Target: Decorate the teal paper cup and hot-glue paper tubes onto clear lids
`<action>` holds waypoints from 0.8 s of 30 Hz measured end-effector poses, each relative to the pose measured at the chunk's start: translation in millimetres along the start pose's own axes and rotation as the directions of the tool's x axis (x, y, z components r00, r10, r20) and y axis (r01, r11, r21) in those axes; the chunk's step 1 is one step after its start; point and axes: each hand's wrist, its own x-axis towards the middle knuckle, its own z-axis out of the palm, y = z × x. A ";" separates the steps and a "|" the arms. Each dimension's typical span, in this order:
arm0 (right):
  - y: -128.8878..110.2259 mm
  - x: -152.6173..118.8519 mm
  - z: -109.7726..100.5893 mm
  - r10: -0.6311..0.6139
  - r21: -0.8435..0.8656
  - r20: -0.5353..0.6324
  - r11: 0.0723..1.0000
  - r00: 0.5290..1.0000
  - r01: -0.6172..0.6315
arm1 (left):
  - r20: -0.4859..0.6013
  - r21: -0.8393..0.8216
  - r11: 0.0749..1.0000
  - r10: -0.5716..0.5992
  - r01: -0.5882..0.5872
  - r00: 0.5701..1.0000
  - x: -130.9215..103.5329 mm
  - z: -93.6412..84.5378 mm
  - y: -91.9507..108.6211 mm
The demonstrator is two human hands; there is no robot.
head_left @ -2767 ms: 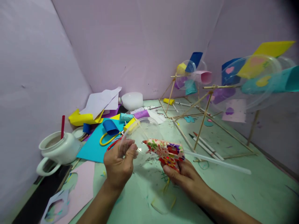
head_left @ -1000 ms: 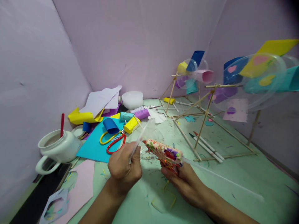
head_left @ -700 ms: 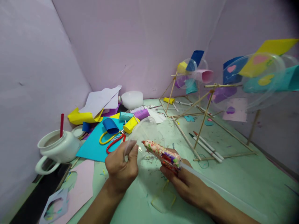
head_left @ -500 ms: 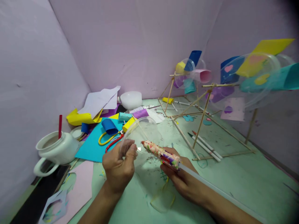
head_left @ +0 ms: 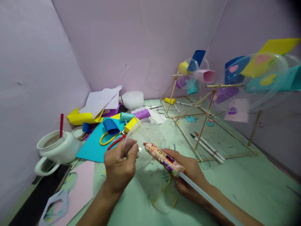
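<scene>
A clear round plastic lid is pinched at its left side by my left hand, thumb in front. My right hand is wrapped round a flower-patterned glue gun, whose tip points left at the lid, close to my left thumb. From the back of the gun a long translucent glue stick runs down to the right. Some of my right fingers are hidden under the gun. Whether the tip touches the lid, I cannot tell.
Stick frames with paper-bladed wheels stand at right, markers beside them. Scissors, a blue sheet and paper rolls lie behind my left hand. At far left is a white pot.
My right hand has turned the glue gun slightly, so the glue stick slopes down more steeply. The view has shifted a little. My left hand keeps its hold on the lid.
</scene>
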 end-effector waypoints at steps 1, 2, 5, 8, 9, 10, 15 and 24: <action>0.4 -0.8 -0.2 0.016 0.006 0.015 1.000 1.000 -0.016 | -0.010 0.030 0.999 0.021 -0.021 1.000 -0.9 0.0 -1.7; 1.0 -1.8 -0.4 0.036 0.016 0.032 0.999 0.999 -0.036 | -0.021 0.058 0.998 0.042 -0.040 0.999 -1.7 -0.1 -3.2; 2.9 -4.8 -0.5 0.080 0.056 0.083 0.995 0.993 -0.085 | -0.060 0.091 0.993 0.084 -0.078 0.995 -3.0 -0.5 -5.4; 3.2 -6.0 -0.1 0.106 0.060 0.100 0.992 0.989 -0.112 | -0.086 0.083 0.993 0.086 -0.079 0.993 -2.7 -1.0 -4.5; 2.7 -5.8 -0.1 0.114 0.060 0.103 0.991 0.988 -0.120 | -0.088 0.082 0.994 0.081 -0.074 0.993 -2.5 -1.1 -4.1; 2.1 -5.5 -0.3 0.120 0.064 0.103 0.990 0.987 -0.128 | -0.087 0.083 0.994 0.076 -0.069 0.993 -2.4 -1.1 -3.8; 0.4 -3.7 -0.8 0.102 0.091 0.101 0.990 0.990 -0.111 | -0.076 0.106 0.991 0.091 -0.083 0.993 -3.9 -0.2 -5.2; 3.5 -9.2 7.6 0.196 0.065 0.072 0.977 0.978 -0.201 | -0.088 0.195 0.965 0.198 -0.178 0.976 -7.0 1.5 -6.4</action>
